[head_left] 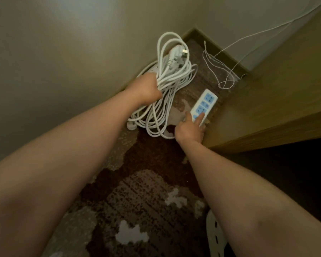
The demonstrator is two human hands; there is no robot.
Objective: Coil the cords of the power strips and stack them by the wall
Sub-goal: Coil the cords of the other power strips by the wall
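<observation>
Reaching toward corner: right hand (190, 131) nearer to power strip (204, 107), index finger extended onto its near end, other fingers curled; grasp not evident. Strip lies on carpet (143, 191) beside wooden cabinet (278, 101), long axis running away from fingers toward wall (63, 43). Strip white, blue socket faces up. Left hand (146, 88) grips bundle of coiled white cord (167, 93), plug (47, 54) uppermost, loops hanging to carpet by wall. Thin wire (219, 71) loose behind.
</observation>
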